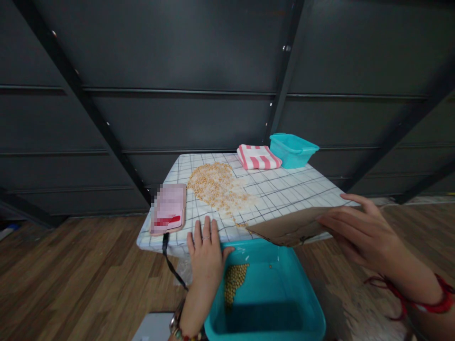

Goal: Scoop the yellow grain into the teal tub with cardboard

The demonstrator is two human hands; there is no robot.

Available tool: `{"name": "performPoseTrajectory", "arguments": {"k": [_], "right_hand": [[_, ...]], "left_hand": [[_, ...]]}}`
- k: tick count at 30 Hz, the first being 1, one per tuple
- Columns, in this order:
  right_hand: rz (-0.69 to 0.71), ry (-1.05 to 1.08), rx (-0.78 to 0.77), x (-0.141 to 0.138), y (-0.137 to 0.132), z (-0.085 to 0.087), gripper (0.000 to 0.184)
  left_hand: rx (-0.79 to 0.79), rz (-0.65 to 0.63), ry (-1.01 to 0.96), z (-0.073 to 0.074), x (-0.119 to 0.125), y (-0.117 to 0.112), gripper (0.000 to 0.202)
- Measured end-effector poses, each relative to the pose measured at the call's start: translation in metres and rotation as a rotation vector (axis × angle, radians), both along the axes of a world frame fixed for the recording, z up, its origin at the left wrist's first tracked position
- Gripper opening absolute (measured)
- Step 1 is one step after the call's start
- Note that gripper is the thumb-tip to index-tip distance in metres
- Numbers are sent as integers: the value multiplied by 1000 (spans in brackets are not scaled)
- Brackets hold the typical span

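My right hand (359, 227) grips a flat piece of cardboard (291, 225), its far end reaching left over the table's front edge. My left hand (206, 253) lies with fingers spread on the table edge, its thumb by the rim of a teal basin (309, 303). Inside that basin, round yellowish beans (234, 282) are gathered at the left. On the checked cloth (280, 189) spreads a heap of beans mixed with white grains (213, 182). A thin trail of it runs toward the front edge, near the cardboard's tip.
A folded pink-and-white striped towel (259, 157) and a smaller teal basin (292, 150) stand at the back right. A pink pouch (170, 206) with a black strap (172, 270) lies at the left edge. Behind the table rises a dark panelled wall (185, 47).
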State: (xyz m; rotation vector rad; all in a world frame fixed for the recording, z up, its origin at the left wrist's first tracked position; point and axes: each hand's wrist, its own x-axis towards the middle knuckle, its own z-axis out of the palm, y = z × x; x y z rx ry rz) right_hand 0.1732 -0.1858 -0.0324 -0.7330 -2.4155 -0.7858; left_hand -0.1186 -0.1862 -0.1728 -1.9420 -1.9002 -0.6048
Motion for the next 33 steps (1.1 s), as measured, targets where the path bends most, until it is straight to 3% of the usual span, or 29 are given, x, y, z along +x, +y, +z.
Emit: {"name": "performPoseTrajectory", "arguments": {"k": [10,33], "right_hand": [[14,-9,13,1,-3,5,23],[18,-37,2,-3,1,4,26]], "left_hand": [[-24,4,17,6,1,-1,59],[-11,7,20,5,0,-2,56]]}}
